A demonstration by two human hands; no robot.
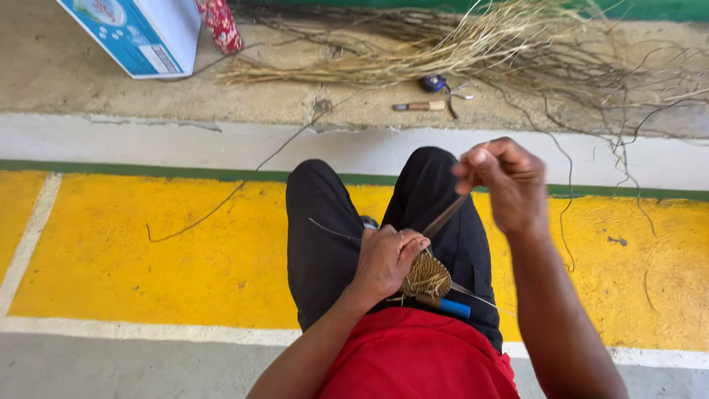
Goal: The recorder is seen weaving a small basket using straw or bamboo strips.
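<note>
straw-coloured woven coil [426,278] pinned on the lap by left hand [384,258], right hand [509,181] pinching the strand [445,216] taut; overpull could snap it.

We note a coiled woven piece [426,277] of dry, rough plant fibre, a matt fibre strip [445,216], a smooth blue plastic handle [455,307], black matt cloth trousers [325,236], a wooden-handled knife [419,106] and glossy yellow painted concrete floor [148,251].

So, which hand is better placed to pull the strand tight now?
The right hand: it pinches the strand raised above the lap, while the left hand presses the small woven disc against the thigh.
</note>
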